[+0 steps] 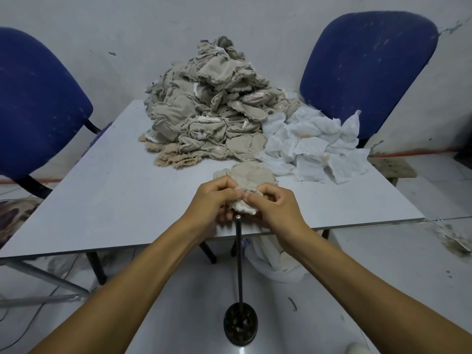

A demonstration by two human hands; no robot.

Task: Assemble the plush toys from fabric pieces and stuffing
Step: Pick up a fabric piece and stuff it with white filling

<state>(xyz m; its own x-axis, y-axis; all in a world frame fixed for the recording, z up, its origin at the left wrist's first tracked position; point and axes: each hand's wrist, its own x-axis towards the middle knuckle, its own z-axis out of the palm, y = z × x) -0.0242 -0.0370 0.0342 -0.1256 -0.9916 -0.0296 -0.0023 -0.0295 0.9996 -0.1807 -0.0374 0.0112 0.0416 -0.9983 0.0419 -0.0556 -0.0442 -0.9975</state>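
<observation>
Beige fabric piece (249, 183), frayed, white lining showing, at near tabletop (107, 190) edge; left hand (214, 200) and right hand (277, 206) pinch it, fingers curled. Behind: beige pile (209, 108), white pieces (314, 146). Upright rod (238, 256) stands just before hands

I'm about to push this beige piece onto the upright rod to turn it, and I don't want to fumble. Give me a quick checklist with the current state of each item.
1. Both hands hold the beige fabric piece: ok; left hand and right hand pinch its near edge.
2. Piece sits above the tip of the black rod: ok.
3. Opening of the piece faces the rod: cannot tell, fingers hide it.
4. Rod stands upright in its round base: ok.
5. More beige pieces in the pile on the table: ok.
</observation>
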